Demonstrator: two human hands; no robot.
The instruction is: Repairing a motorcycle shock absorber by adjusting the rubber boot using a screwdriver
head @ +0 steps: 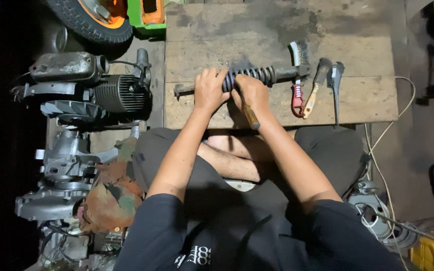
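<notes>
While the left hand (209, 90) clamps its fingers around the coil-spring shock absorber (249, 76) lying across the wooden bench (277, 35), the right hand (251, 93) pinches a wooden-handled tool (250, 115) against the coils — a slip could gouge fingers or roll the shock.

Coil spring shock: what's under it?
The shock absorber lies across a stained wooden board. The left hand covers part of its rod end; the right hand, holding a wooden-handled tool, hides the board beneath the spring's middle.
</notes>
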